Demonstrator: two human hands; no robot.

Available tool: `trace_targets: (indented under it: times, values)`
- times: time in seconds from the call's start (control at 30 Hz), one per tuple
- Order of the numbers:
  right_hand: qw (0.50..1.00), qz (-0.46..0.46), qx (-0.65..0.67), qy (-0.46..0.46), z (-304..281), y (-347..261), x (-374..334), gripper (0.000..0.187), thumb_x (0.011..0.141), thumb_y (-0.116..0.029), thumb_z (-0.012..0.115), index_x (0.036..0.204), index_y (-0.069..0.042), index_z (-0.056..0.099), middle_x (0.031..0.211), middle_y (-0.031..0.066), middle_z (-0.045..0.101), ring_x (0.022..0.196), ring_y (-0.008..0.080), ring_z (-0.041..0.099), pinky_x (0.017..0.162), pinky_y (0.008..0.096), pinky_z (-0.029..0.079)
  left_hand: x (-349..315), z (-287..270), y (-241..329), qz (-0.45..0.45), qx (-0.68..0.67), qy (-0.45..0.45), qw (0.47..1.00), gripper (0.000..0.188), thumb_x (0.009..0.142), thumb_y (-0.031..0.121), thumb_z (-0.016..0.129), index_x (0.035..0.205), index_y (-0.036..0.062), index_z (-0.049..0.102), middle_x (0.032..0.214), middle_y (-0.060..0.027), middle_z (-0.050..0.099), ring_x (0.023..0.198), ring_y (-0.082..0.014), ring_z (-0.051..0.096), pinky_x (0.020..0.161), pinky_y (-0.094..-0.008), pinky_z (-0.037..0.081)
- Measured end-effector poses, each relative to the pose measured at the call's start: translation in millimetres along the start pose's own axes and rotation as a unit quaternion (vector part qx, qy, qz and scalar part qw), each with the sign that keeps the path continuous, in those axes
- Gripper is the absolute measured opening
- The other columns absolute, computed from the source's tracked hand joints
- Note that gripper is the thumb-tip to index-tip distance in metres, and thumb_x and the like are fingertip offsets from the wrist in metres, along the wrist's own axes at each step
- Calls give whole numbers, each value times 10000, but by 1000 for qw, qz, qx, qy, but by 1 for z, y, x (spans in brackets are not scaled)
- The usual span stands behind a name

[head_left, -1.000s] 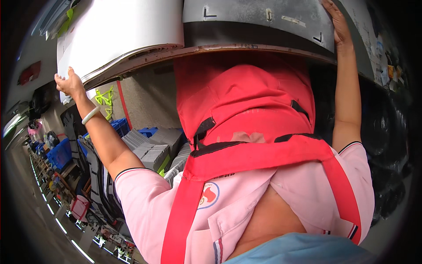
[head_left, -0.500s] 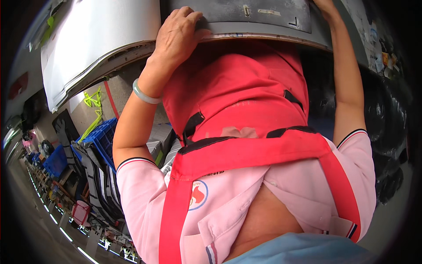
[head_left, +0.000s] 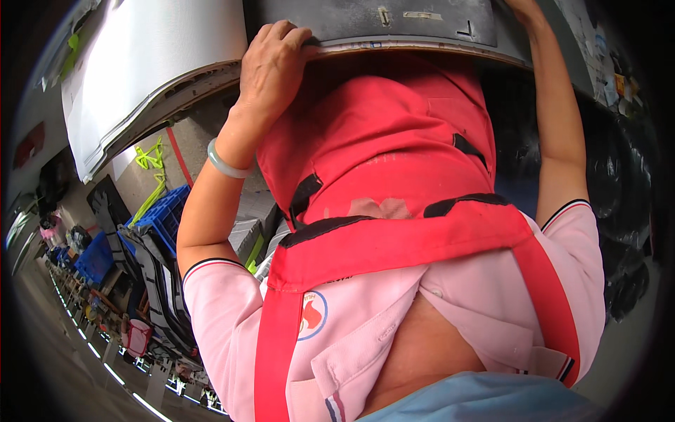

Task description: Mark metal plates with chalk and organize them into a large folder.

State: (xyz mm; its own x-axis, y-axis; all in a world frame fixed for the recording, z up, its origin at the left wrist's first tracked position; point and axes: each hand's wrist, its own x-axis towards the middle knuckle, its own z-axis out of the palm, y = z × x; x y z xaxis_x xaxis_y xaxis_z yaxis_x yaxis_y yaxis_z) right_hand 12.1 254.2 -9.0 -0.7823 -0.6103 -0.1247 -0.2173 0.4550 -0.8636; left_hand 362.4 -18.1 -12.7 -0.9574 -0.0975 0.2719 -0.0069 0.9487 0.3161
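A dark grey flat board with small slots and a strip of tape lies at the worktable's front edge. My left hand, with a pale bangle on the wrist, is at its near left corner. Its fingers are bent together over the board, and the thumb lies along the edge. My right hand reaches to the board's far right side; the top of the picture cuts off its fingers, so their grip is hidden.
A thick stack of white sheets overhangs the table edge on the left. Below it are a blue crate and a bright yellow-green strap. Black plastic bags fill the right side. My red apron is close against the table.
My left hand has drawn slightly nearer and to the left, staying at the board's corner. The whole view has shifted a little. My right hand remains at the top edge.
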Motion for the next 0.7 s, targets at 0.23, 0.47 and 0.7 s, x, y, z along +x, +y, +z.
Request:
trace_targets:
  times: [0.23, 0.47, 0.7]
  values:
    - [1000, 10, -29, 5, 4, -7, -6, 188, 933, -217, 751, 955, -30, 743, 856, -29, 659, 777, 78, 572, 708, 260, 472, -4, 1, 0, 5, 7, 16, 1000, 200, 881, 196, 748, 1031, 65, 732, 982, -83, 676, 967, -299, 641, 844, -396, 531]
    - [997, 2, -72, 11, 1, -9, -10, 217, 925, -237, 750, 963, -24, 747, 863, -18, 671, 787, 93, 584, 716, 272, 477, -3, 3, 2, 0, 9, 11, 1000, 182, 878, 212, 751, 987, 67, 736, 949, -74, 678, 936, -288, 650, 815, -391, 538]
    - [998, 8, -53, 21, 2, -9, -10, 212, 914, -231, 765, 948, -22, 751, 843, -13, 673, 777, 93, 587, 697, 272, 479, -2, 4, 4, 9, 10, 26, 1000, 127, 862, 191, 746, 930, 87, 721, 917, -59, 653, 893, -268, 641, 771, -384, 544]
